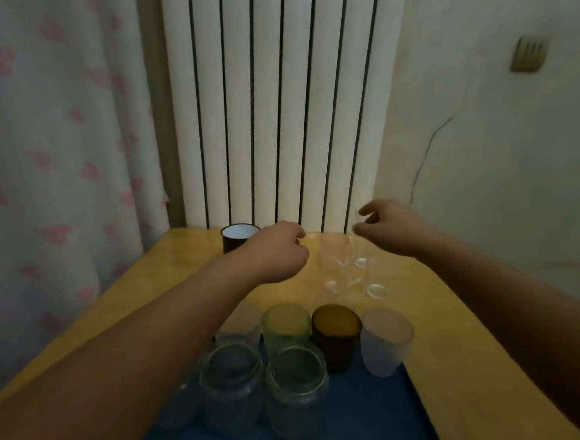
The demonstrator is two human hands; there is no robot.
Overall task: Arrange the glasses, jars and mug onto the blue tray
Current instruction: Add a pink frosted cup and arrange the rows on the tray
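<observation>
The left hand [279, 251] is curling its fingers around the rim of a clear glass [313, 249] at the far end of the wooden table [461, 328], and the right hand [390, 226] is pinching thumb and fingers on what seems to be another clear glass [359, 228], too faint to make out well. Between and just below the hands, a pinkish glass [335, 251] and several small clear glasses [372, 291] are standing close together; their number cannot be told. A dark mug [238, 239] with a white inside is sitting behind the left hand, partly hidden by it. Nearer, on the blue tray [364, 420], are standing two clear jars [231, 385], a green glass [285, 325], a brown glass [336, 333], a frosted glass [386, 342] and a clear one under the left forearm. A white radiator [273, 100], a flowered curtain [52, 133] and a wall socket [527, 53] are lining the back.
</observation>
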